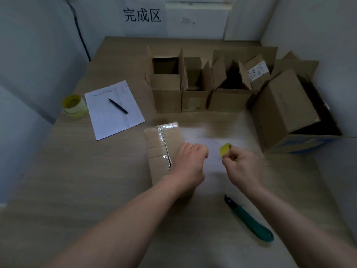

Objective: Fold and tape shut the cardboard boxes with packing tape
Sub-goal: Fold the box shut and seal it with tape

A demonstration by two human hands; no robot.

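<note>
My right hand (pixel 238 165), just right of frame centre, has its fingers curled round a small yellow tape roll (pixel 226 149), only the rim of which shows above the knuckles. My left hand (pixel 190 161) sits close beside it with fingers curled, resting on the right edge of the closed brown cardboard box (pixel 164 149). I cannot tell whether it pinches a tape end; any strip between the hands is too clear or blurred to see. I judge it is pinning the box so it won't slide while tape is drawn.

The box lies at centre, its seam already glossy with clear tape. The green-handled utility knife (pixel 249 219) waits at lower right, within reach for the cut. A row of open cardboard boxes (pixel 202 84) stands along the upper right, flaps up, not yet done. A second yellow tape roll (pixel 74 106), a paper form (pixel 114 109) and a black pen (pixel 117 106) sit at left, out of the working lane.
</note>
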